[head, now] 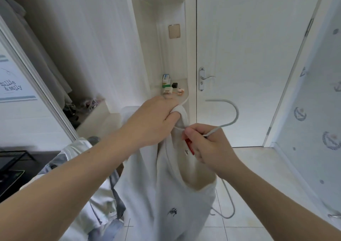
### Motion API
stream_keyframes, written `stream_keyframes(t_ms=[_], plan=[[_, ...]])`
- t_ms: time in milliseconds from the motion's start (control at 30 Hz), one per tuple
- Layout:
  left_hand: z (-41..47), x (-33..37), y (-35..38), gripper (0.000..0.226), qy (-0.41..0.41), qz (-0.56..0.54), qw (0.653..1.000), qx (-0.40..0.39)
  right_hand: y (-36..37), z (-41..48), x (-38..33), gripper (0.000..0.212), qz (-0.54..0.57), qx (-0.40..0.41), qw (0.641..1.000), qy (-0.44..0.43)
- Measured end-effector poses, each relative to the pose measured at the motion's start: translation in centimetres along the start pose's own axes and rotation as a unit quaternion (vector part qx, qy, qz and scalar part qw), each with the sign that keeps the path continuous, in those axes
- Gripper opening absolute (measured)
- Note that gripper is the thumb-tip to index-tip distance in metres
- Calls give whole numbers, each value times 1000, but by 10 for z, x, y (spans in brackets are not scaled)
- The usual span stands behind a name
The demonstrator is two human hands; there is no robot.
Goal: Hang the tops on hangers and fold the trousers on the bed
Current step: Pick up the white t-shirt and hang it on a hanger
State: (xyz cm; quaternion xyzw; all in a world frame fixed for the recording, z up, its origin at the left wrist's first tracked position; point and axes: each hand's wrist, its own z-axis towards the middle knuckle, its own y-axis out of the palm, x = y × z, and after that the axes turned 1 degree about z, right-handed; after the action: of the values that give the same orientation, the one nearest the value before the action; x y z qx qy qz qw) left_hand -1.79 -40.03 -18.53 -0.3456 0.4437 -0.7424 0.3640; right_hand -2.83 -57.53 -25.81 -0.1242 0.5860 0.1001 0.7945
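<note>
Facing the white door [239, 56], I have my left hand [153, 119] clenched on the shoulder of the white top [166, 194], which hangs in mid-air, and my right hand [208, 144] pinching the hanger [237, 112] at its neck; I judge it best to stretch that shoulder over the hanger's arm before releasing.

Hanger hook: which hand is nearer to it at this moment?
Right. The right hand grips the white hanger at its neck, just below the hook. The left hand is further left, gripping the white top at its shoulder.
</note>
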Motion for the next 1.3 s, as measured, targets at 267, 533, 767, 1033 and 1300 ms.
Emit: stream_keyframes(t_ms=[267,533,767,1033,1300], plan=[[-14,-23,-19,45,44,120,980,-155,-30,-6,9,25,119,13,993,15],[-29,5,2,42,100,268,955,-74,-30,0,-1,33,117,15,993,9],[-29,-4,22,42,44,189,976,-100,-27,-1,7,30,29,45,998,-12],[-89,-29,74,33,-95,-44,992,69,-43,-64,86,17,-184,126,968,-113],[-124,-9,101,23,-185,-141,961,149,1,-66,122,3,-190,-92,977,39]])
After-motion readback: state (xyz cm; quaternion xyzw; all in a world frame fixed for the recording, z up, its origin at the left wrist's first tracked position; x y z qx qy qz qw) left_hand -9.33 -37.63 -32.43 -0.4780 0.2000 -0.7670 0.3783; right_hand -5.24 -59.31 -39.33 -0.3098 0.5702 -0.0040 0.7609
